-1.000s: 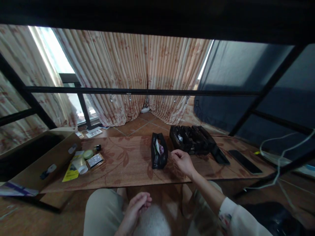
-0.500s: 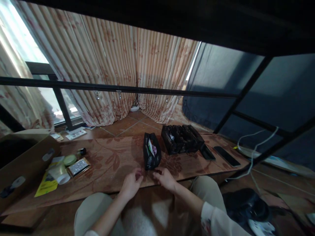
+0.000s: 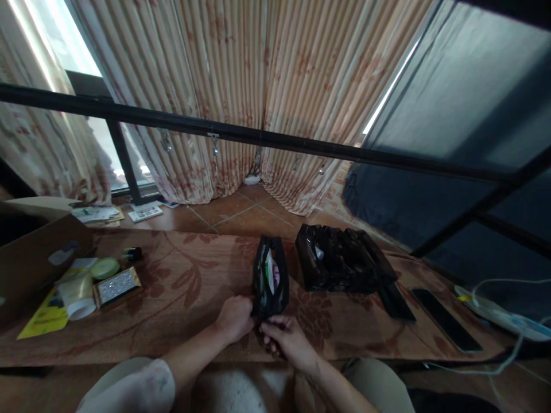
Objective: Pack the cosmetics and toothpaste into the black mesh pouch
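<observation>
A black zip pouch [image 3: 282, 298] stands in front of me with its top gaping. White, green and pink contents [image 3: 272, 272] show inside it. My left hand [image 3: 235, 318] is closed on the pouch's near left corner, its fingertips partly hidden. Thumb and fingers of my right hand [image 3: 286, 339] pinch together at the near end, where the zip ends; the small part between them is too dark to make out apart from the pouch. Just right of it sits a row of several black pouches [image 3: 340, 261], packed side by side.
The bench cover [image 3: 185, 287] is brown and patterned. A cardboard box [image 3: 43, 264], a clear tape roll [image 3: 80, 298], a green round lid [image 3: 105, 268] and a glittery case [image 3: 118, 287] lie left. Rightward are a phone [image 3: 447, 318] and white cable [image 3: 508, 361]. A dark bar [image 3: 241, 133] crosses ahead.
Both hands have moved forward from the bench's near edge onto the near end of the pouch and closed there. The view has tilted and come nearer.
</observation>
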Tool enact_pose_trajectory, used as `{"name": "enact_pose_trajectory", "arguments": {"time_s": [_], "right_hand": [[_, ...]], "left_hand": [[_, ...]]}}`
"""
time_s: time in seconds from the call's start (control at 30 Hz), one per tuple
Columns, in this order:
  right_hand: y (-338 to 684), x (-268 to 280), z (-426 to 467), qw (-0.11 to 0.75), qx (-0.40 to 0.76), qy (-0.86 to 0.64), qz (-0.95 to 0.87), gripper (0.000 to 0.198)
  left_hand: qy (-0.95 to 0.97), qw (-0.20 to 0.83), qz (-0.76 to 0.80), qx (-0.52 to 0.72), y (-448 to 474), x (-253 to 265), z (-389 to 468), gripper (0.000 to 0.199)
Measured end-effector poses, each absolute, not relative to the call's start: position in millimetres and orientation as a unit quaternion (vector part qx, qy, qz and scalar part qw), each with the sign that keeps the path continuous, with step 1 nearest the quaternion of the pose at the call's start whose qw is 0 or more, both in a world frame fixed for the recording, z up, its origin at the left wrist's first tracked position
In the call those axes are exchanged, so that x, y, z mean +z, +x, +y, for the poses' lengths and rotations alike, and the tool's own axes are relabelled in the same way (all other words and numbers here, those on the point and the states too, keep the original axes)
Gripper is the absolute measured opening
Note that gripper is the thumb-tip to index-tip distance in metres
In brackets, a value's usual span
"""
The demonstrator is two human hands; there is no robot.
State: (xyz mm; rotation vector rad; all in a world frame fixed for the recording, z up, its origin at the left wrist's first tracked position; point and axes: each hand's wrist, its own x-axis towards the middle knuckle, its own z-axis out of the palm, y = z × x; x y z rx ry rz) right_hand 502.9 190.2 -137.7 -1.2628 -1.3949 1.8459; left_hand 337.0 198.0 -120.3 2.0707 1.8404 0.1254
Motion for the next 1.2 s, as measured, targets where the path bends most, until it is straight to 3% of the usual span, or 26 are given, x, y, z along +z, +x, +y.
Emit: {"name": "enact_pose_trajectory", "arguments": {"time_s": [0.37, 0.67, 0.83, 1.0, 1.2], "right_hand": [[486, -98, 196, 0.394, 0.618, -0.464, -0.498, 0.043], [483, -16, 229, 0.5, 0.616, -0.373, -0.481, 0.03], [504, -41, 245, 0.564, 0.535, -0.393, -0.491, 0.027], [519, -92, 252, 0.554, 0.512, -0.47, -0.458, 0.031], [526, -119, 262, 0.442, 0.515, -0.496, -0.541, 0.033]], "left_hand": [[0.707, 0.227, 0.655, 0.141, 339, -130, 215, 0.02], [0.695, 0.212, 0.673, 0.139, 344, -131, 213, 0.021], [0.7, 0.217, 0.665, 0.144, 340, -127, 210, 0.028], [0.675, 0.277, 0.659, 0.184, 329, -124, 214, 0.039], [0.633, 0.394, 0.608, 0.273, 314, -123, 222, 0.059]]}}
